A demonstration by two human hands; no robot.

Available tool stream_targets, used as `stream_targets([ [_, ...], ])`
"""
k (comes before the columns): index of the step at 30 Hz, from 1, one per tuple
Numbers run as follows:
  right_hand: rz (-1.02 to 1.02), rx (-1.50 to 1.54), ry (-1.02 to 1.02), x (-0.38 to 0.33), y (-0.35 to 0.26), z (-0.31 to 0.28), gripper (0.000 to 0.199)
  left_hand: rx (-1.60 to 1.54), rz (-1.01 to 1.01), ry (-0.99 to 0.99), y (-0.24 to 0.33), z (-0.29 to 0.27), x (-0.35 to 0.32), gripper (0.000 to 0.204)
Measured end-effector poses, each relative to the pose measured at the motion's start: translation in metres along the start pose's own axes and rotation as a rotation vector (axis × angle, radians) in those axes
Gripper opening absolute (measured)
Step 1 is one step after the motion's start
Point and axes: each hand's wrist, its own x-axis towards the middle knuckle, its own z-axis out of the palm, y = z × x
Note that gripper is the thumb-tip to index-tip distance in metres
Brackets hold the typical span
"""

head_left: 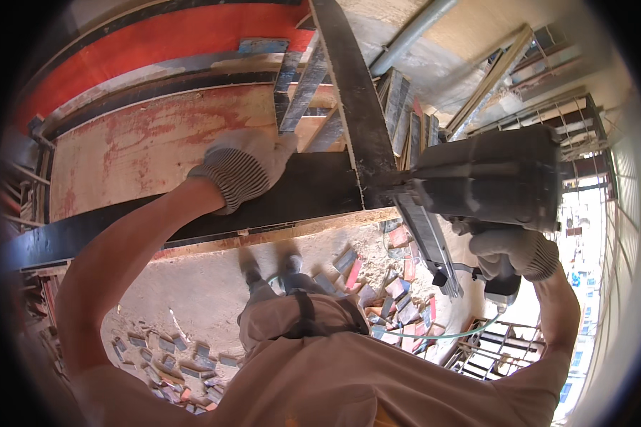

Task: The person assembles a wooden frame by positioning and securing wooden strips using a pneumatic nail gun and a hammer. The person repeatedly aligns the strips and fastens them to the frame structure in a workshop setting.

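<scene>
My left hand point(253, 164), in a pale knitted glove with a striped cuff, is closed over the far edge of a long black board point(317, 186); its fingertips are mostly hidden. A second black board point(356, 92) meets this one at an angle near the middle right. My right hand point(509, 252), also gloved, is wrapped around the handle of a black nail gun point(488, 178). The gun lies sideways, its nose at the joint of the two boards; whether it touches is hard to tell. Its slanted magazine point(431, 245) points down toward the floor.
Beyond the boards lie a stained plywood panel point(164, 142) and a red panel point(171, 46). Upright wooden pieces point(305, 85) stand behind the joint. Wood offcuts point(399, 299) litter the floor by my feet. A thin green hose point(470, 331) trails from the gun. Metal grids point(502, 352) stand at right.
</scene>
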Motion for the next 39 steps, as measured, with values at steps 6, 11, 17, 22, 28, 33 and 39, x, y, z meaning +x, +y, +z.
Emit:
stream_targets([
  [6, -0.051, -0.107, -0.045, 0.005, -0.019, 0.015, 0.015, -0.040, -0.014, -0.032, -0.001, -0.001, 0.004, 0.078],
  [11, 0.049, -0.087, -0.108, 0.014, -0.017, 0.015, 0.008, -0.050, 0.006, 0.012, -0.005, 0.003, 0.004, 0.077],
  [17, -0.025, -0.086, -0.055, 0.002, -0.009, 0.015, 0.013, -0.073, -0.012, 0.001, -0.005, 0.004, 0.008, 0.073],
  [22, -0.164, -0.221, -0.059, -0.001, -0.023, 0.032, 0.009, -0.075, -0.004, -0.077, -0.005, -0.001, 0.005, 0.068],
  [28, -0.024, -0.109, -0.308, 0.023, -0.046, 0.056, 0.010, -0.042, 0.039, -0.089, -0.003, -0.010, 0.003, 0.059],
  [33, 0.091, -0.019, -0.214, 0.019, -0.050, 0.066, 0.010, 0.052, 0.103, -0.251, 0.003, -0.030, -0.005, 0.046],
  [39, 0.004, -0.114, -0.212, 0.012, -0.050, 0.068, 0.020, 0.038, 0.061, -0.287, 0.010, -0.039, -0.011, 0.042],
])
